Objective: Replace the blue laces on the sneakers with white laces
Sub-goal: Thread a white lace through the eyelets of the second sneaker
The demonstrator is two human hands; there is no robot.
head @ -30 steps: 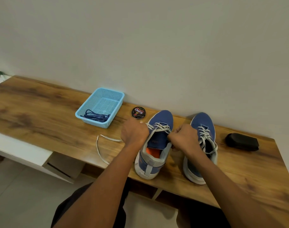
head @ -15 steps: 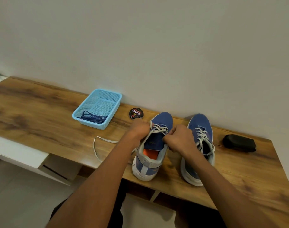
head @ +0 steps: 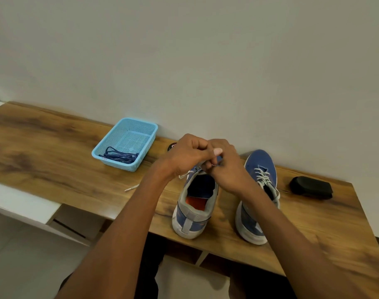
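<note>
- Both my left hand [head: 187, 154] and right hand [head: 224, 167] pinch the white lace [head: 196, 170] above the left sneaker [head: 196, 203].
- Blue laces [head: 119, 156] lie in the far-left basket [head: 141, 128].

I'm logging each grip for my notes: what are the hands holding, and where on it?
Both hands pinch the white lace just above the left sneaker.

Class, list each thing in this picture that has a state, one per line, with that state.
left sneaker: white lace being worked
right sneaker: laced white
blue laces: removed, lying in basket
left hand: pinching white lace
right hand: pinching white lace
</note>
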